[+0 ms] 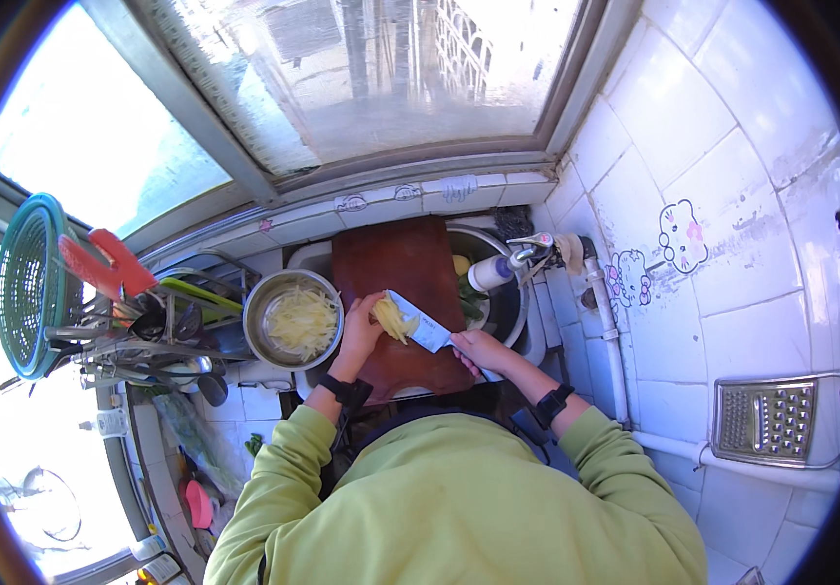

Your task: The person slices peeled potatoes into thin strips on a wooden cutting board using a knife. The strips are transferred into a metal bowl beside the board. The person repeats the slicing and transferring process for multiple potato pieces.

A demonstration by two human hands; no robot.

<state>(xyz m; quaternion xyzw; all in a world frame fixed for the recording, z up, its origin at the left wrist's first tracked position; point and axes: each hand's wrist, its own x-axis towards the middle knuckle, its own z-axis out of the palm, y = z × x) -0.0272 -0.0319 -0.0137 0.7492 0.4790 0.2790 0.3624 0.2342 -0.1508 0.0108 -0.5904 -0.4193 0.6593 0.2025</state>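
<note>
My right hand [480,349] grips the handle of a Chinese-style kitchen knife [431,336], whose broad blade points away to the upper left. A bunch of pale yellow strips [392,322], likely cut potato, lies along the blade. My left hand [363,327] presses against the left side of these strips, its thumb mostly hidden. Both hands are over a reddish-brown cutting board [398,252] laid across the sink. Just left of my left hand stands a round metal bowl [262,307] with more thin strips [304,324] in it.
Right of the board, the sink basin [516,322] holds green vegetables [472,301] and a yellow piece [461,264] below the faucet [533,241]. A utensil rack [171,311] with a red oven mitt [107,265] stands left. A metal grater [765,422] hangs right.
</note>
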